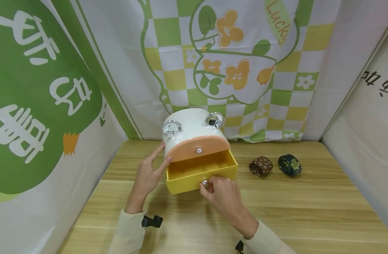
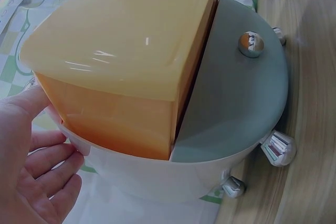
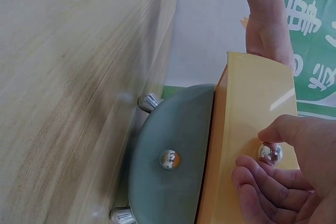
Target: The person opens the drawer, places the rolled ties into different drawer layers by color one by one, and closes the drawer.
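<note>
A white rounded drawer box [image 1: 190, 125] stands at the back of the wooden table. Its yellow drawer [image 1: 201, 174] is pulled out and looks empty. The orange drawer [image 1: 197, 148] above it is closed. My right hand [image 1: 209, 186] pinches the silver knob [image 1: 204, 182] on the yellow drawer's front. The right wrist view shows that knob [image 3: 270, 153] between thumb and curled fingers of the right hand [image 3: 262, 150]. My left hand [image 1: 165, 152] rests with straight fingers against the box's left side. In the left wrist view the left hand [image 2: 47, 140] touches the white shell below the yellow drawer [image 2: 126, 40].
A grey-green drawer [image 2: 236, 103] with its own knob sits closed under the yellow one. Two rolled cloth bundles lie to the right of the box, one brown [image 1: 261, 165], one dark blue [image 1: 290, 164]. Printed cloth walls enclose the table [image 1: 308, 211] on three sides.
</note>
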The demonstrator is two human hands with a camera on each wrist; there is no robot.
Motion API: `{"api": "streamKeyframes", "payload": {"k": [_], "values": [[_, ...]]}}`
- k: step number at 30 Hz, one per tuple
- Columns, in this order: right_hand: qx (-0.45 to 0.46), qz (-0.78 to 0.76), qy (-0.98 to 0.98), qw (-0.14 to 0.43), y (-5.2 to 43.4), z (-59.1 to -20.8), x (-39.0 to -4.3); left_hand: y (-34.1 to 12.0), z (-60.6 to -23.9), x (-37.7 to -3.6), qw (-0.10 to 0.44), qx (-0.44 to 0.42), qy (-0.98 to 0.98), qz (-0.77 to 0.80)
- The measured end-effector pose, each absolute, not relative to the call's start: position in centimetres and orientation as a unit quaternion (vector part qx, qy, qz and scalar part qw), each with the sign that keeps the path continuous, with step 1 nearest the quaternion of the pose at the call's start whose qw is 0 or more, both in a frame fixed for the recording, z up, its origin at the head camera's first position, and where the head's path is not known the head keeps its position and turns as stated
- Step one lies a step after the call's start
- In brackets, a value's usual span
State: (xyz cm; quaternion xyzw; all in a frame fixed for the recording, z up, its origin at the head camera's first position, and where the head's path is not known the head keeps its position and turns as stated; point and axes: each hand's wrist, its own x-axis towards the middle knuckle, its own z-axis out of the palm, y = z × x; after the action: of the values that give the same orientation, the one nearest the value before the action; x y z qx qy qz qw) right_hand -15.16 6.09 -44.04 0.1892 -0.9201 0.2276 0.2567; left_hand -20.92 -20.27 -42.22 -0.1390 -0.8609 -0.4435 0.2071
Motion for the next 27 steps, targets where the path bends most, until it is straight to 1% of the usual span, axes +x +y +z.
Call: {"api": "streamKeyframes", "payload": {"k": [13,27], "values": [[0.182,0.238,-0.923,0.241,6.4,-43.8,-14.2,-20.2,-42.2,-20.9,0.206,-0.136,-0.862,-0.442],[0.190,0.219,-0.925,0.246,6.7,-43.7,-13.2,-20.2,-42.3,-20.9,0.213,-0.139,-0.861,-0.440]]}}
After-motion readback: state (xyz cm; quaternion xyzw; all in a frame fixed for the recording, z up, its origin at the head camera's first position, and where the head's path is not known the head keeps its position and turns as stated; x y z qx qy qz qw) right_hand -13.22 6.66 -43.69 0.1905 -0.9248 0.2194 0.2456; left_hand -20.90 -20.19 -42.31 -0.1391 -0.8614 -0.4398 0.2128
